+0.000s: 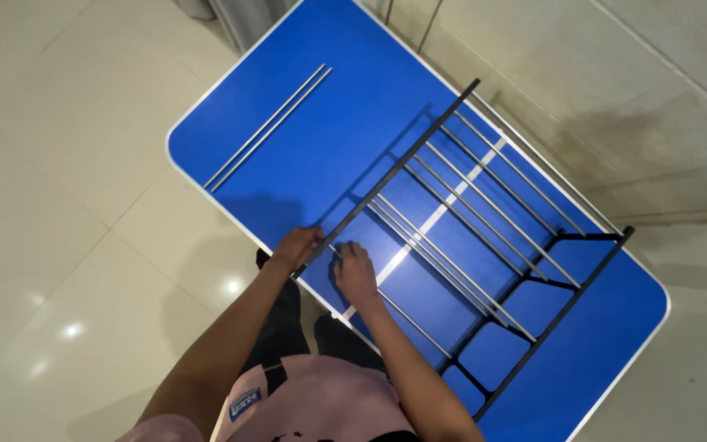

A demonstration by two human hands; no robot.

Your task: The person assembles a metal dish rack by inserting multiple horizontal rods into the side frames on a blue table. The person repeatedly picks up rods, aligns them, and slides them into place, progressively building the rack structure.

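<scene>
A black metal frame bar (386,176) runs diagonally across a blue folding table (329,115). Several thin silver rods (484,213) stretch from it toward a second black bar with rectangular openings (558,315) at the right. My left hand (298,245) grips the near end of the long black bar at the table's edge. Just right of it, my right hand (355,270) pinches the end of one silver rod (415,323) that lies nearest to me, at the bar.
Two loose silver rods (267,127) lie side by side on the table's far left part. The table has a white rim and a white centre seam (439,214). Glossy beige floor tiles surround it. A grey curtain hangs beyond the far edge.
</scene>
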